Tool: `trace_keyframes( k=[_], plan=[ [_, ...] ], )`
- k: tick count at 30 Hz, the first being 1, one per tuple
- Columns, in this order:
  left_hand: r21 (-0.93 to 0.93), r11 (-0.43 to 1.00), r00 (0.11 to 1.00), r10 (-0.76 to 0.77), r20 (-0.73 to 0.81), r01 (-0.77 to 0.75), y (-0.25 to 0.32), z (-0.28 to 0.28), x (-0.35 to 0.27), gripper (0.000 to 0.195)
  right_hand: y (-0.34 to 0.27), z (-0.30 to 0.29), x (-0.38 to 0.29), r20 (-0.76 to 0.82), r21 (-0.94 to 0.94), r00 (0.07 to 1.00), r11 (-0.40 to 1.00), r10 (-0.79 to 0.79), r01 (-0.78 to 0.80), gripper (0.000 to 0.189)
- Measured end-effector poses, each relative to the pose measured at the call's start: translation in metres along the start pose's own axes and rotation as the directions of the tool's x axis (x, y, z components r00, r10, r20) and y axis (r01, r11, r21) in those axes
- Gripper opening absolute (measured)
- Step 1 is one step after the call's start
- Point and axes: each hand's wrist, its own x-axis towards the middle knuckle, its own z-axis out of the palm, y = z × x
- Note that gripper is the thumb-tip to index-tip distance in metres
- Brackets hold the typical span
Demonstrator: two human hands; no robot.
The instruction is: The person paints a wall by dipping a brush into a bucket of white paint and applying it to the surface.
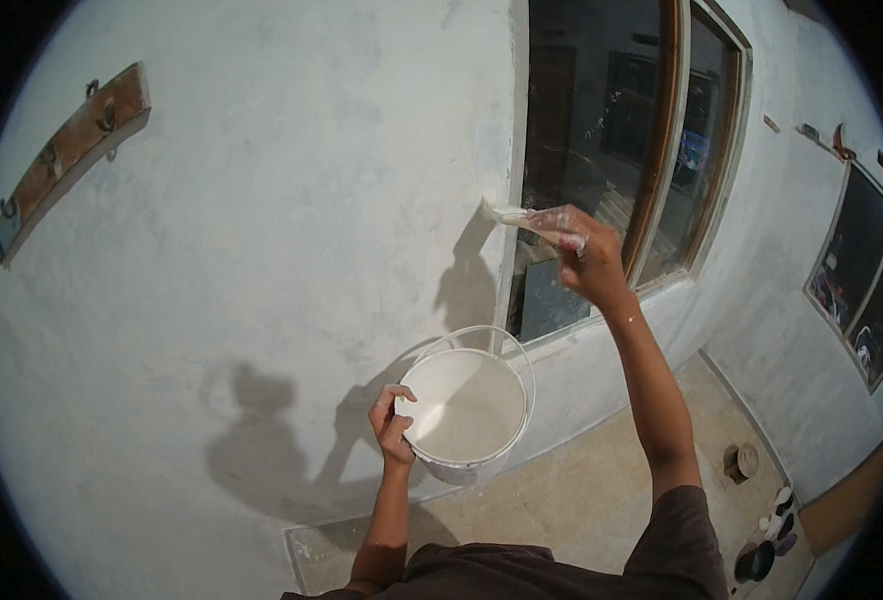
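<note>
My right hand [588,251], smeared with white paint, grips a paintbrush [515,217]. The bristles meet the whitewashed wall [321,172] just left of the window frame [515,142], and most of the brush's handle is hidden by my fingers. Lower down, my left hand [394,427] clasps the rim of a white plastic bucket [479,412]. Its thin handle stands up in an arc over the far side. Pale paint appears inside the bucket, partly in shadow; how deep it is I cannot tell.
A wooden hook rack [74,157] hangs on the wall at left. A second window [858,277] is in the right-hand wall. On the tiled floor [561,510] stand a round wooden block [746,460], a dark bucket [754,561] and several pieces of footwear [780,521].
</note>
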Motion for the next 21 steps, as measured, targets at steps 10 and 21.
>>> trace_keyframes(
  k=[10, 21],
  plan=[
    [-0.030, 0.999, 1.000, -0.012, 0.022, 0.013, -0.001, 0.002, 0.000, 0.034, 0.029, -0.010, 0.098, -0.419, -0.136, 0.871, 0.966, -0.256, 0.219, 0.045],
    [0.028, 0.999, 0.999, 0.041, 0.034, -0.042, -0.003, 0.000, 0.001, 0.034, 0.024, -0.011, 0.047, -0.088, 0.079, 0.996, 0.996, -0.022, 0.029, 0.038]
  ],
)
